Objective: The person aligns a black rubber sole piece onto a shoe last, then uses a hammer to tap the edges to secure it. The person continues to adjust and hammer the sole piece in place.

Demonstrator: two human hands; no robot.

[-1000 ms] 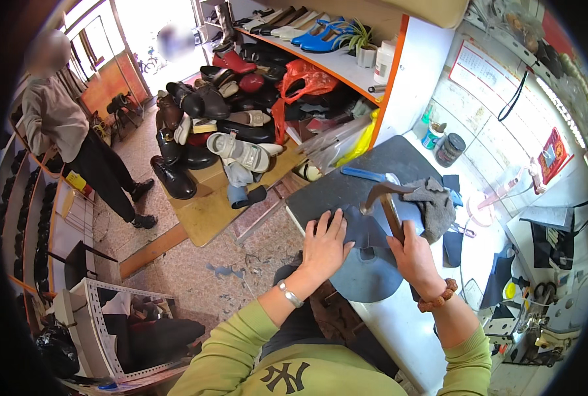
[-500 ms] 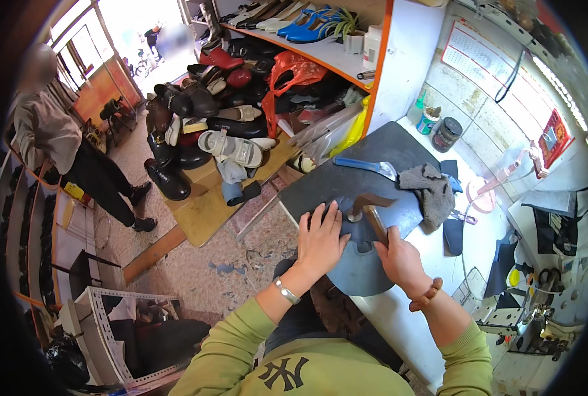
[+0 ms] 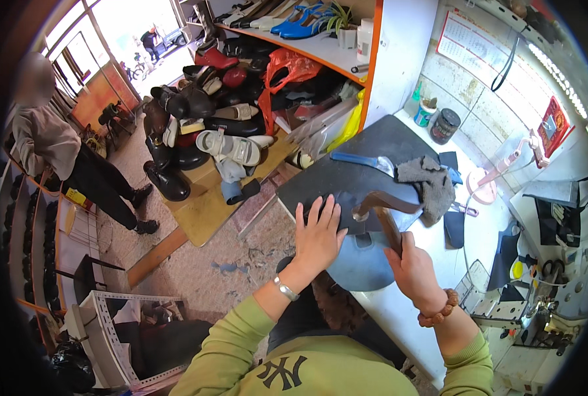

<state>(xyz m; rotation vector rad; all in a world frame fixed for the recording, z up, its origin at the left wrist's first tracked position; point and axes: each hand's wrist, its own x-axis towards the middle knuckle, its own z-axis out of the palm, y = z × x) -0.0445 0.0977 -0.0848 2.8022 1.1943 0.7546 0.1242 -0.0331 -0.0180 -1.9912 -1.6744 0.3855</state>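
My right hand [image 3: 418, 272] grips the wooden handle of a hammer [image 3: 390, 231], fingers wrapped around it. The curved, dark metal hammer head is over a blue-grey, leather-like piece [image 3: 363, 267], its round face close to the surface; whether it touches I cannot tell. This piece has a rounded end and hangs over the near edge of a black board [image 3: 314, 179]. My left hand [image 3: 315, 237] lies flat beside the hammer head, fingers stretched out, pressing on the dark material. On the board beyond are a blue-handled knife-like tool [image 3: 363, 160] and a crumpled grey cloth [image 3: 432, 185].
Left of the board, a wooden table [image 3: 205, 221] bears a heap of shoes. A shelf [image 3: 287, 39] with shoes and a potted plant rises behind. On the white worktop [image 3: 399, 317] stand jars and a pink lamp [image 3: 484, 185]. A person [image 3: 63, 152] stands at the left.
The hammer head has risen and turned slightly, and my right hand has shifted a little right and down with it. My left hand stays nearly in place.
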